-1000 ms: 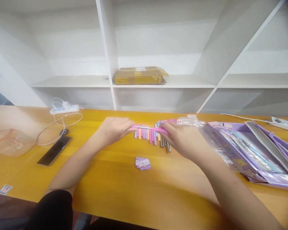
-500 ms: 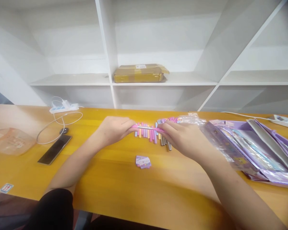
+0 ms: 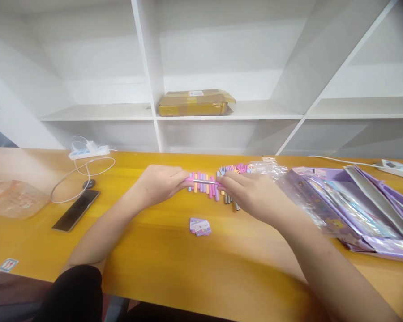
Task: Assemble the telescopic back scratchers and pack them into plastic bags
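Note:
A slim pink-and-silver pen [image 3: 204, 181] is held level above the table, its metal middle bare between my two hands. My left hand [image 3: 163, 182] pinches the pink end on the left. At the opposite end, the fingers of my right hand [image 3: 246, 190] are closed round the other pink part and mostly cover it. Just behind the pen lies a row of pink, purple, blue and yellow sticks [image 3: 211, 191]. Several silver tubes [image 3: 237, 206] poke out beneath my right hand, with colourful looped pieces [image 3: 242, 168] beyond it.
Small purple cards [image 3: 200, 226] lie in front of my hands. On the right are clear plastic wrapping [image 3: 270, 167] and a purple box [image 3: 356, 243] of packets. A phone [image 3: 76, 210], mouse [image 3: 89, 184] and cable sit left. Shelves with a cardboard box [image 3: 195, 103] stand behind.
My right hand has shifted slightly left, bringing the two hands a little closer along the pen. The pen sits slightly lower in view. Both hands keep their grip.

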### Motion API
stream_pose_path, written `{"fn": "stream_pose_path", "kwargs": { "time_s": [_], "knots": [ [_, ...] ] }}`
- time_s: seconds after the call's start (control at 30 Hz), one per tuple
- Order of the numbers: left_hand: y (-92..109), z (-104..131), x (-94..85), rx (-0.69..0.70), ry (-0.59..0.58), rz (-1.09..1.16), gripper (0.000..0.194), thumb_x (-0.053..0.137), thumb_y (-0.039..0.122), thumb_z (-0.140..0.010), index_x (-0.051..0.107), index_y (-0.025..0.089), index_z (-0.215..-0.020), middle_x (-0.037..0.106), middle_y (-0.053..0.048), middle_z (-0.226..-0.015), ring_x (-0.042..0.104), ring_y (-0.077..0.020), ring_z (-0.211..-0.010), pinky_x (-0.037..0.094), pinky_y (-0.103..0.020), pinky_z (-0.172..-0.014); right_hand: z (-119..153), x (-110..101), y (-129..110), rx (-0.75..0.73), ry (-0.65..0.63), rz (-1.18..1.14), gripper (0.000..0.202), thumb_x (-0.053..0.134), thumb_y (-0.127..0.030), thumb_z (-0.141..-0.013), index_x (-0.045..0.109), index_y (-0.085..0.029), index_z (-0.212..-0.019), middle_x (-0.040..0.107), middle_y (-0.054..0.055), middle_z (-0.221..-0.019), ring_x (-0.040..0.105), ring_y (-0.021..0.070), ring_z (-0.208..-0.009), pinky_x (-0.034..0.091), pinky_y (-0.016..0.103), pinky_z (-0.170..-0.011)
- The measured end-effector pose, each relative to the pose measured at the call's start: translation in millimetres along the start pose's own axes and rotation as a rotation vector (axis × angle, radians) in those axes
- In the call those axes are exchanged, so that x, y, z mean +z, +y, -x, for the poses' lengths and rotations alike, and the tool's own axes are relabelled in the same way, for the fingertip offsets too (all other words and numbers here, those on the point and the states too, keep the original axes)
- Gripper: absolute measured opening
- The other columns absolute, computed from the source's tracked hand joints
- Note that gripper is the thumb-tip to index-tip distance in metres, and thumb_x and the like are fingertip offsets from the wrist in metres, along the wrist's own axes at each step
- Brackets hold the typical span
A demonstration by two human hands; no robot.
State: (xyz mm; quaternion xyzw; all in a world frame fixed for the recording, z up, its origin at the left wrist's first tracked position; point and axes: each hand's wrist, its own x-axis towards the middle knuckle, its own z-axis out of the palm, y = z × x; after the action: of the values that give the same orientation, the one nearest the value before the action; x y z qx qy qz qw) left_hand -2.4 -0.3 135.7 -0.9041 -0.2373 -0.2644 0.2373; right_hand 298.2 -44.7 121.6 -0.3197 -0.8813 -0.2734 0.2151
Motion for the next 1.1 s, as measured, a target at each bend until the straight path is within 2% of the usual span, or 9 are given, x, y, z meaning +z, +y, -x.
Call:
{"fn": "stream_pose_path", "kwargs": {
  "time_s": [0.1, 0.3, 0.47, 0.67, 0.77, 0.9, 1.1],
  "knots": [
    [1, 0, -0.8, 0.0, 0.002, 0.002, 0.043, 0.049, 0.046, -0.112, 0.067, 0.018, -0.085, 0.062, 0.002, -0.066, 0.054, -0.0108, -0.057, 0.02, -0.029, -0.049, 0, -1, 0, -0.004, 0.006, -0.005, 0.024, 0.044, -0.002, -0.096, 0.062, -0.016, -0.102, 0.064, 0.002, -0.082, 0.042, 0.0121, -0.061, 0.018, 0.03, -0.058],
    [3, -2, -2.6, 0.037, 0.021, -0.02, 0.034, 0.049, 0.044, -0.112, 0.069, 0.022, -0.096, 0.058, 0.003, -0.064, 0.048, -0.0111, -0.054, 0.018, -0.028, -0.049, 0, 1, 0, -0.022, 0.065, 0.02, 0.021, 0.044, -0.004, -0.099, 0.062, -0.016, -0.1, 0.061, 0.001, -0.079, 0.038, 0.0138, -0.062, 0.019, 0.03, -0.06],
    [4, -3, -2.4, 0.057, 0.042, -0.057, 0.026, 0.049, 0.034, -0.112, 0.066, 0.021, -0.097, 0.06, 0.002, -0.066, 0.049, -0.0116, -0.056, 0.019, -0.029, -0.051, -1, 1, 0, -0.023, 0.073, 0.024, 0.021, 0.044, -0.006, -0.101, 0.063, -0.016, -0.097, 0.06, 0.002, -0.078, 0.04, 0.0147, -0.064, 0.021, 0.031, -0.062],
    [6, -1, -2.4, 0.064, -0.002, -0.067, 0.018, 0.049, 0.023, -0.109, 0.066, 0.022, -0.105, 0.061, 0.002, -0.071, 0.05, -0.0123, -0.061, 0.02, -0.03, -0.053, -2, -1, -1, -0.026, 0.076, 0.021, 0.022, 0.044, -0.007, -0.104, 0.062, -0.015, -0.094, 0.059, 0.002, -0.076, 0.04, 0.0151, -0.064, 0.022, 0.031, -0.063],
    [7, -1, -3.4, 0.069, -0.012, -0.073, 0.019, 0.049, 0.022, -0.108, 0.068, 0.024, -0.107, 0.059, 0.002, -0.068, 0.049, -0.0127, -0.06, 0.021, -0.03, -0.053, -3, -4, -1, -0.027, 0.071, 0.03, 0.022, 0.044, -0.006, -0.103, 0.061, -0.016, -0.093, 0.059, 0.002, -0.076, 0.04, 0.0147, -0.064, 0.022, 0.031, -0.063],
    [10, 0, -5.3, 0.026, 0.005, -0.065, 0.02, 0.049, 0.022, -0.109, 0.068, 0.024, -0.109, 0.065, 0.002, -0.073, 0.055, -0.0122, -0.063, 0.028, -0.029, -0.055, -3, -6, -1, -0.026, 0.07, 0.046, 0.023, 0.044, -0.006, -0.103, 0.061, -0.016, -0.092, 0.059, 0.002, -0.076, 0.041, 0.0148, -0.065, 0.025, 0.031, -0.065],
    [18, 1, -14.5, -0.03, 0.022, -0.036, 0.024, 0.047, 0.027, -0.111, 0.07, 0.026, -0.115, 0.07, 0.001, -0.077, 0.061, -0.0127, -0.067, 0.03, -0.028, -0.055, -3, -13, 1, -0.073, 0.162, 0.114, 0.022, 0.046, -0.006, -0.105, 0.063, -0.016, -0.096, 0.06, 0.002, -0.075, 0.041, 0.0152, -0.065, 0.029, 0.031, -0.067]
  ]
}}
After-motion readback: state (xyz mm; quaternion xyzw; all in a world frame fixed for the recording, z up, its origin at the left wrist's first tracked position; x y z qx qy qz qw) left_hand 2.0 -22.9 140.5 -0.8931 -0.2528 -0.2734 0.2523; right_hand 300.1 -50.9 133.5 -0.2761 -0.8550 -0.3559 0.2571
